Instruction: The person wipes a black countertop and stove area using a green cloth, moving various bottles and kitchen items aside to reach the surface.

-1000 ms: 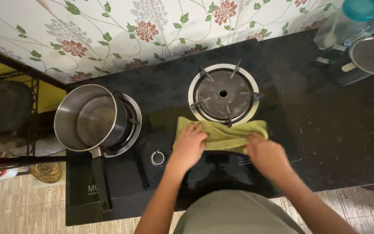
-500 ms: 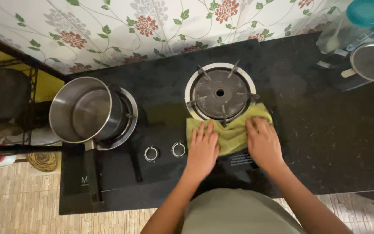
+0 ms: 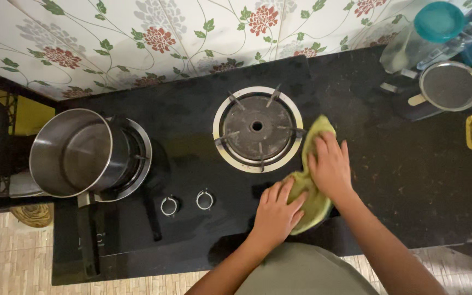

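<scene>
Beside burner (image 3: pixel 257 127), cloth (image 3: pixel 311 188) lengthwise under hands (image 3: pixel 331 166).

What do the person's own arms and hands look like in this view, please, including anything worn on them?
Both forearms are bare, with no sleeves reaching into view. The left hand and right hand wear no gloves, and no rings, bangles or watch can be seen on the fingers or wrists. The only clothing visible is a plain olive-grey garment over the torso at the bottom edge.
</scene>
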